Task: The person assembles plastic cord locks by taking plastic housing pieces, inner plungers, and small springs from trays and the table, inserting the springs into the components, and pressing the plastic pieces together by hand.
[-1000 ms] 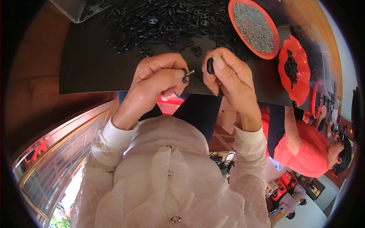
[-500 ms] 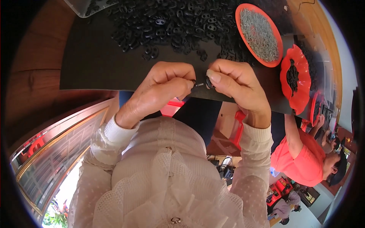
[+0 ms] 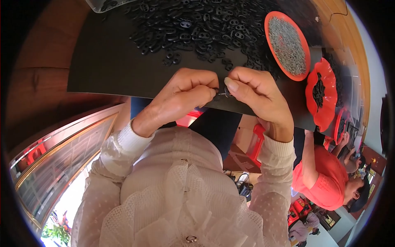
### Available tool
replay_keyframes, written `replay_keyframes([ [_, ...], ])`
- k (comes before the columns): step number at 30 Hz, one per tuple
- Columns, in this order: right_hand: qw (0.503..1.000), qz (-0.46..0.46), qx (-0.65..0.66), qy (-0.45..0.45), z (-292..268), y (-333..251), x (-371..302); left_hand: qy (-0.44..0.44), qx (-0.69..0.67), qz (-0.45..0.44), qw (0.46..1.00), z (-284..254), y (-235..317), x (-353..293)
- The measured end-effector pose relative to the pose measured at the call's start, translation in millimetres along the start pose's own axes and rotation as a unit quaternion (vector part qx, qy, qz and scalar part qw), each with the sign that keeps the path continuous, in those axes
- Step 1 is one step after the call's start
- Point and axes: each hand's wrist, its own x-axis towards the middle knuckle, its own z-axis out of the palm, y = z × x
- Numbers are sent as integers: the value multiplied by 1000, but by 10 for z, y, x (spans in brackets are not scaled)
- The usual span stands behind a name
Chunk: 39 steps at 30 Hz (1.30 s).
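Note:
Close to the table's near edge, my left hand (image 3: 183,94) pinches a small black plastic piece (image 3: 216,91), mostly hidden by the fingers. A thin metal spring (image 3: 222,94) sticks out from it to the right. Facing it, my right hand (image 3: 262,92) is closed on a black cord lock part (image 3: 227,92), held between thumb and curled fingers. The spring's right end is at that part; whether it sits inside, I cannot tell. Beyond my hands lies a wide heap of black two-hole cord lock parts (image 3: 197,35) on the dark table (image 3: 107,66).
An orange plate (image 3: 307,61) of small metal springs stands at the far right. Nearer, a red wavy-rimmed bowl (image 3: 327,111) holds small black pieces. A clear container (image 3: 103,7) sits at the far left. A co-worker in a red shirt (image 3: 323,177) sits to the right.
My hands have come closer together, and the gap between the two black pieces has narrowed around the spring. The whole view has shifted slightly.

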Motion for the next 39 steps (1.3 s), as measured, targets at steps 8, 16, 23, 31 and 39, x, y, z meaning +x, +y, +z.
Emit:
replay_keyframes([
  [8,1000,13,-1,17,7,-15,0,13,16,-12,1000,-15,-3,-7],
  [16,999,-19,-14,23,-1,24,-11,25,13,-2,1000,17,-34,-7],
  [23,1000,-6,-6,25,39,77,-14,17,13,10,1000,22,-73,-1],
  [31,999,-16,6,43,66,80,-36,17,7,1,1000,27,-59,-1],
  [39,989,-95,-96,60,114,91,-24,-16,-5,-53,998,-10,21,-41],
])
